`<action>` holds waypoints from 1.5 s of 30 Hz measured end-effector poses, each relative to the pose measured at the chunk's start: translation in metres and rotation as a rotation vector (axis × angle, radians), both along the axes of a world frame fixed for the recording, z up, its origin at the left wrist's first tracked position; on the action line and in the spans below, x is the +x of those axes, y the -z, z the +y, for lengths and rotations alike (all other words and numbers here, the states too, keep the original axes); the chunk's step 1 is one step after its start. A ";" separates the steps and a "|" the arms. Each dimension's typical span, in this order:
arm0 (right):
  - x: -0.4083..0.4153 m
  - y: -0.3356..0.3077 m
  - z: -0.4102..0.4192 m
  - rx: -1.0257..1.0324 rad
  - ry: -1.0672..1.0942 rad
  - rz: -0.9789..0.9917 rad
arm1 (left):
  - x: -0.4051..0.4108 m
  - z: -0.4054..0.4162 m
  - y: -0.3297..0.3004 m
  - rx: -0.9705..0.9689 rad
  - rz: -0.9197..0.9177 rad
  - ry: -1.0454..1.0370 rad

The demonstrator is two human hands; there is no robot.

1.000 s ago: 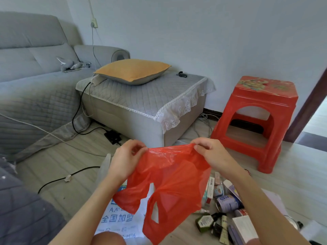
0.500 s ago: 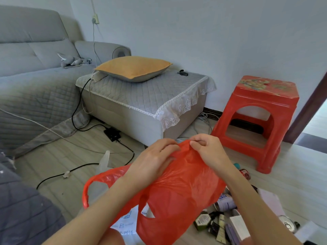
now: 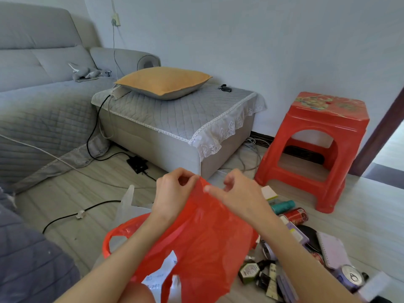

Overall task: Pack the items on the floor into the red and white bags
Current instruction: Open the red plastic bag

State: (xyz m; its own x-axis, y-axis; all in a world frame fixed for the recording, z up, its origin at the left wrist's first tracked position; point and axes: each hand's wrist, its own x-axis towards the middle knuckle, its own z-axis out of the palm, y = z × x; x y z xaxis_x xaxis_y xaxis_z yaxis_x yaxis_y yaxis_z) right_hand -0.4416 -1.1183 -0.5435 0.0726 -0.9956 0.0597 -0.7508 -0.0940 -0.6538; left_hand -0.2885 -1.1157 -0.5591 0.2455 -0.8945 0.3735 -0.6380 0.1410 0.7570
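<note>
Your left hand [image 3: 172, 193] and right hand [image 3: 238, 193] are both raised in front of you, each pinched closed on the top edge of the thin red plastic carrier bag [image 3: 205, 243], fingers curled tight against the film. The bag hangs from that pinched edge down over your lap, one loop handle [image 3: 115, 235] drooping toward the near left. Beneath it on the pale floor [image 3: 371, 215] lies the white printed plastic bag [image 3: 129, 204], partly covered. To the right of the red bag the loose items are scattered on the floor: a red drinks can [image 3: 295, 216], a teal bottle [image 3: 283, 207], a lilac spiral notebook [image 3: 332, 250], and a dark hexagonal jar [image 3: 249, 271]. A red plastic stool [image 3: 317, 147] stands beyond them at the far right.
</note>
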 end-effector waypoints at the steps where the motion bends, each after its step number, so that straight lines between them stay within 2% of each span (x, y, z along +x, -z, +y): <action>1: 0.005 0.004 0.004 0.064 -0.043 0.078 | 0.000 0.000 -0.002 0.015 0.042 -0.023; 4: 0.019 0.017 0.010 0.162 -0.107 0.226 | -0.001 0.001 -0.007 0.044 0.145 -0.069; 6: 0.027 0.025 0.011 0.121 -0.083 0.237 | -0.001 -0.001 -0.007 0.059 0.226 -0.090; 9: 0.041 0.034 0.013 0.061 -0.049 0.203 | 0.002 -0.003 -0.004 0.102 0.468 -0.076; 11: 0.045 0.038 0.012 0.036 -0.049 0.230 | 0.005 -0.004 -0.002 0.133 0.557 -0.055; 14: 0.040 0.039 0.008 -0.108 -0.053 0.272 | 0.014 -0.004 0.002 0.104 0.573 -0.050; 18: 0.021 0.031 -0.006 -0.519 -0.020 0.242 | 0.029 -0.003 0.003 -0.003 0.491 -0.114; 23: -0.001 0.018 -0.018 -0.563 0.048 0.174 | 0.032 -0.003 0.004 -0.012 0.522 0.026; 26: -0.015 0.008 -0.020 -0.311 0.057 -0.055 | 0.032 -0.006 0.007 -0.004 0.419 0.051; 31: -0.034 0.005 -0.025 0.210 0.014 -0.635 | 0.035 -0.010 0.011 0.083 0.349 0.118; 34: -0.038 0.010 -0.030 0.484 0.019 -0.811 | 0.035 -0.011 0.014 0.174 0.274 0.175; 36: -0.036 0.012 -0.032 0.507 0.021 -0.832 | 0.038 -0.014 0.014 0.160 0.110 0.118; 38: -0.032 0.012 -0.033 0.449 0.052 -0.763 | 0.038 -0.015 0.006 0.087 -0.003 0.092; 41: -0.030 0.011 -0.032 0.357 0.054 -0.613 | 0.028 -0.008 -0.010 -0.109 -0.110 0.308; 43: -0.030 0.011 -0.031 0.316 0.045 -0.588 | 0.016 -0.004 -0.008 -0.128 -0.342 0.488; 45: -0.027 0.009 -0.029 0.290 0.033 -0.610 | 0.004 -0.005 0.005 -0.127 -0.632 0.544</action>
